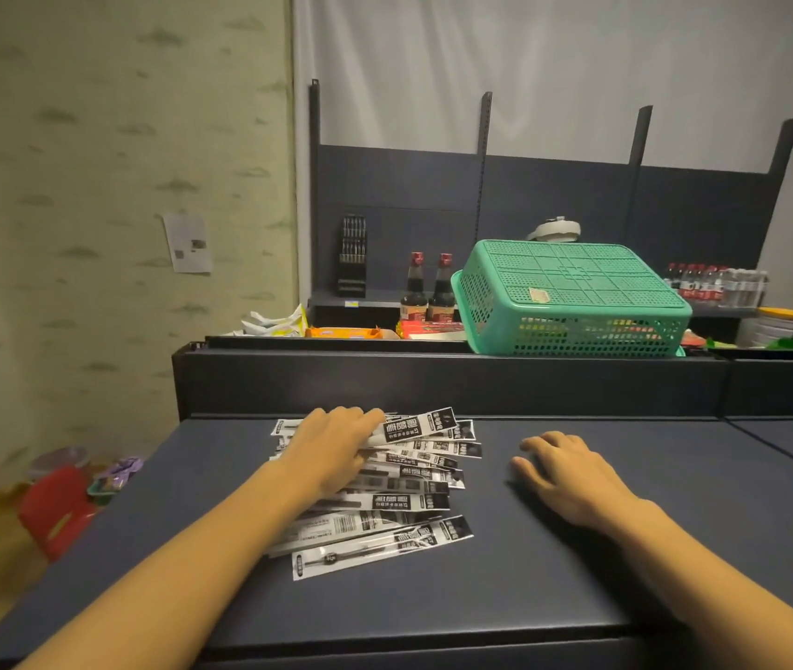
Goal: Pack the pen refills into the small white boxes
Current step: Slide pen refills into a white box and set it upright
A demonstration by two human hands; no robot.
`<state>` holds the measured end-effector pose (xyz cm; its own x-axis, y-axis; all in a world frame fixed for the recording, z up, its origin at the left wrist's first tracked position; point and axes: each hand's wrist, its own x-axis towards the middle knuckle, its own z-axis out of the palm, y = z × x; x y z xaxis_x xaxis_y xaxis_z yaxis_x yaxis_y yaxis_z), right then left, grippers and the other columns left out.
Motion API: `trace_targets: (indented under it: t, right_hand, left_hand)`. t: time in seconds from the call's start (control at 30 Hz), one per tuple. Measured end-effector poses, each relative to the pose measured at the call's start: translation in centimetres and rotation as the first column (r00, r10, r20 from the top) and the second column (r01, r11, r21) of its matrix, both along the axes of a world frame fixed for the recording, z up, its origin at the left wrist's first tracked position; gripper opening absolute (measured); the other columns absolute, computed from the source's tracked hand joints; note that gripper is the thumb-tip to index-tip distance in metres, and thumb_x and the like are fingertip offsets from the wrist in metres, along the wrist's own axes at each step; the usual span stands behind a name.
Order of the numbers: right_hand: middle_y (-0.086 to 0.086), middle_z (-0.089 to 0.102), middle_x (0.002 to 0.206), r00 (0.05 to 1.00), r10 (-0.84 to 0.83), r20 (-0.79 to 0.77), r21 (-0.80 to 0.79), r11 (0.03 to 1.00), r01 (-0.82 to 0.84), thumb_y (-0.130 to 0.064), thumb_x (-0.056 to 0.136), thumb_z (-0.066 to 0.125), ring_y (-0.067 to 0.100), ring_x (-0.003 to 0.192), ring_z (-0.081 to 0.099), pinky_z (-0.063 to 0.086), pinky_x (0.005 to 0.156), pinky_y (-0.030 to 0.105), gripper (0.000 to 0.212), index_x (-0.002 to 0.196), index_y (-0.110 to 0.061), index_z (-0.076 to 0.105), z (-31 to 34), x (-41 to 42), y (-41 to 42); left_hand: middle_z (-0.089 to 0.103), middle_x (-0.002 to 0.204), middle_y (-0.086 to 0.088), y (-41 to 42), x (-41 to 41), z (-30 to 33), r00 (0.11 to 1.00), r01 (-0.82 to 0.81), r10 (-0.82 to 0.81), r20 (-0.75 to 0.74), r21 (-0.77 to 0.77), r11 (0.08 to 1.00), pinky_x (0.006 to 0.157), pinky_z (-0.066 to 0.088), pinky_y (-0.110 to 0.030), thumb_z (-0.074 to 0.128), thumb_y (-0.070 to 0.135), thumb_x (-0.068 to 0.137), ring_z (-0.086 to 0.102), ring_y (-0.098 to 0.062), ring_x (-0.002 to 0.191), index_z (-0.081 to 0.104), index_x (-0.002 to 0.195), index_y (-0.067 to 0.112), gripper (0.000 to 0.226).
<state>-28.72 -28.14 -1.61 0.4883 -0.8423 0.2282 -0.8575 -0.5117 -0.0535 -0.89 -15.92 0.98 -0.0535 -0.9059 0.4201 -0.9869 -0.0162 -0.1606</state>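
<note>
A pile of pen refill packets (399, 495), black and white in clear sleeves, lies spread on the dark blue table (530, 573). My left hand (331, 452) lies over the far left part of the pile. Its fingers curl round the left end of the top refill packet (421, 426), which tilts up to the right. My right hand (564, 476) rests palm down on the bare table to the right of the pile, fingers relaxed and holding nothing. No small white box is in view.
A raised dark ledge (433, 379) runs behind the table. On it stands an upturned green plastic basket (573, 297), with two dark sauce bottles (428, 295) and snack packs beside it. A red stool (58, 510) stands on the floor at the left.
</note>
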Motion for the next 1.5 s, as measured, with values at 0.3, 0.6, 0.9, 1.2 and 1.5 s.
trace_targets:
  t: [0.3,0.6,0.9,1.2,1.5]
  right_hand:
    - [0.001,0.049,0.140,0.998,-0.034,-0.061,-0.134,0.991,0.026,-0.054,0.098,0.036,0.027,0.127,0.045,0.041,0.096,0.037,0.055,0.146,-0.028,0.030,1.2,-0.8,-0.1]
    - [0.005,0.052,0.137,0.991,-0.112,-0.074,-0.145,0.984,0.100,-0.050,0.098,0.039,0.030,0.124,0.046,0.044,0.094,0.040,0.054,0.146,-0.025,0.030,1.6,-5.2,0.7]
    - [0.007,0.051,0.137,0.988,-0.149,-0.034,-0.114,0.983,0.144,-0.047,0.099,0.040,0.030,0.124,0.046,0.043,0.093,0.041,0.053,0.146,-0.023,0.030,2.3,-14.8,-1.0]
    - [0.006,0.053,0.137,0.989,-0.145,-0.016,-0.092,0.985,0.143,-0.047,0.099,0.039,0.030,0.124,0.047,0.043,0.095,0.042,0.052,0.145,-0.024,0.033,1.7,-28.4,-4.5]
    - [0.007,0.057,0.131,0.988,-0.151,0.041,-0.079,0.985,0.154,-0.047,0.099,0.040,0.029,0.119,0.051,0.045,0.094,0.041,0.049,0.143,-0.025,0.035,1.9,-38.3,-8.0]
  left_hand:
    - [0.063,0.098,-0.003,-1.0,-1.0,1.5,0.995,0.019,-0.007,0.096,-0.129,0.991,0.061,0.031,-0.030,0.048,0.027,0.093,0.060,-0.027,0.086,0.043,0.118,0.018,0.027]
    - [0.058,0.096,-0.005,-4.4,-4.3,1.8,0.979,0.066,-0.050,0.198,-0.073,0.995,0.060,0.033,-0.033,0.048,0.017,0.095,0.060,-0.028,0.085,0.040,0.120,0.016,0.026]
    - [0.060,0.099,-0.004,-7.1,-12.5,2.2,0.975,0.111,-0.093,0.201,-0.079,0.991,0.061,0.033,-0.032,0.047,0.036,0.096,0.058,-0.025,0.083,0.042,0.115,0.019,0.026]
    - [0.060,0.101,-0.004,-11.8,-25.2,0.9,0.981,0.033,-0.024,0.193,-0.042,0.999,0.061,0.034,-0.031,0.044,0.043,0.093,0.060,-0.028,0.090,0.043,0.111,0.020,0.030]
    - [0.061,0.105,-0.006,-17.7,-36.0,-0.1,0.977,0.132,-0.131,0.166,0.010,0.991,0.064,0.038,-0.034,0.042,0.046,0.093,0.060,-0.030,0.092,0.044,0.113,0.020,0.032]
